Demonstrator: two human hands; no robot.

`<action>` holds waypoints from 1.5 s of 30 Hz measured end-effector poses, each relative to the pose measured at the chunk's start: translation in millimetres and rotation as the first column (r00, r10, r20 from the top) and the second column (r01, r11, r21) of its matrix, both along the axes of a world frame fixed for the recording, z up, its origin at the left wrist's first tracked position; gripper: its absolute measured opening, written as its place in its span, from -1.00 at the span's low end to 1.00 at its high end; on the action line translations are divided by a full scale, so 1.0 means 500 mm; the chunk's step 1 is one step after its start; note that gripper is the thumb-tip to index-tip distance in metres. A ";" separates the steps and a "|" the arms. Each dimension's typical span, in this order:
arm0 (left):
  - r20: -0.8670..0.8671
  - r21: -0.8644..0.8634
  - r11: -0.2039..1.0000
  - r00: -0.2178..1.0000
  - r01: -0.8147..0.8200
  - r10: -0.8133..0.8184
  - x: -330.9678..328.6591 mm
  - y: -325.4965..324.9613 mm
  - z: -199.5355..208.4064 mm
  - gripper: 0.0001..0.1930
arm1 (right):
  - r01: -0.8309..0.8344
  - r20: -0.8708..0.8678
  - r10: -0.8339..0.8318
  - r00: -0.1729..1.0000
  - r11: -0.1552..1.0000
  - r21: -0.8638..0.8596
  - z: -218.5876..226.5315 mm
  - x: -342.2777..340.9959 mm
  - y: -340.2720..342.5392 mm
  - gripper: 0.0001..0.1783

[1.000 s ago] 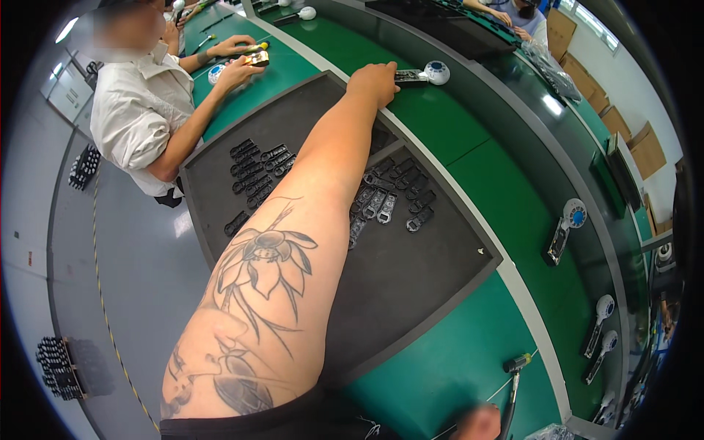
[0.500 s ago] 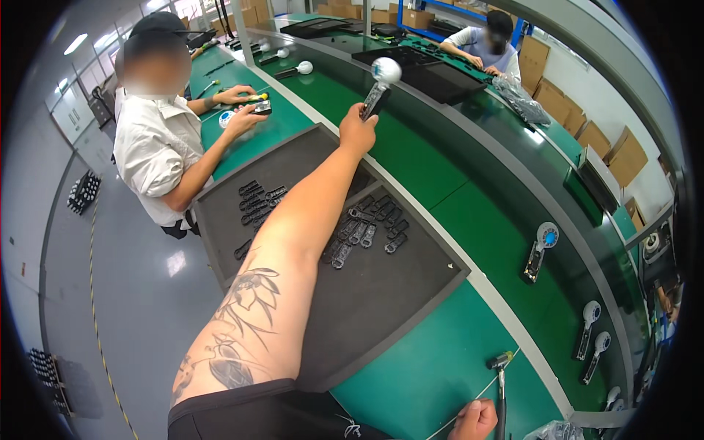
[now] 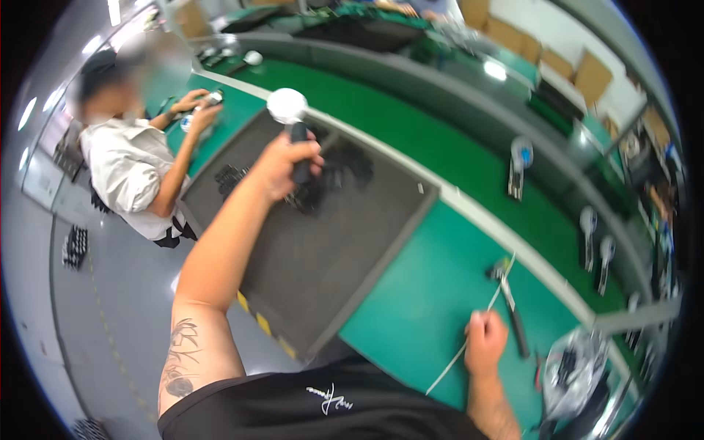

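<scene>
My left hand (image 3: 287, 163) is closed around the dark handle of a handheld fan (image 3: 287, 107) with a round white head. It holds the fan upright above a dark tray (image 3: 352, 264), where several black handle parts (image 3: 233, 178) lie, blurred and partly covered by my arm. My right hand (image 3: 486, 339) is curled into a fist over the green table; whatever may be inside it is hidden. A thin pale line (image 3: 449, 369) runs across the table beneath or beside that fist. Right beside it lies a small mallet (image 3: 516, 315) with a black grip.
On the green conveyor belt (image 3: 440, 154) several white-headed fans (image 3: 519, 165) lie to the right. A clear plastic bag (image 3: 576, 367) sits at the table's right. A co-worker in a white shirt (image 3: 132, 176) handles parts at the left. Cardboard boxes (image 3: 590, 77) stand far back.
My left hand has drawn the fan back from over the conveyor to above the tray. The view has shifted, and more of my right forearm shows.
</scene>
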State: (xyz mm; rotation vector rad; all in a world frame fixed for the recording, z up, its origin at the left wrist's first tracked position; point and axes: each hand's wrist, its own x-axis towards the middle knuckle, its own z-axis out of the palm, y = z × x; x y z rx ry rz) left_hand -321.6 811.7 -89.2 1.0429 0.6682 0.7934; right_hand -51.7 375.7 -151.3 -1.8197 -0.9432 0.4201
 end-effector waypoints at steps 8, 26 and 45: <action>-0.683 0.516 0.838 0.677 0.179 0.275 -0.005 -0.047 0.007 -0.57 | 0.050 -0.166 -0.039 0.985 0.997 0.062 0.011 -0.015 0.011 -0.71; -0.751 0.641 0.507 0.333 0.576 0.570 0.022 0.052 0.006 -0.54 | 0.001 -0.091 0.012 0.996 0.989 0.149 0.012 -0.043 0.005 -0.68; -0.720 0.626 0.357 0.339 0.694 0.605 0.022 0.044 0.056 -0.60 | -0.059 -0.080 0.068 0.994 0.991 0.119 -0.022 -0.014 -0.008 -0.69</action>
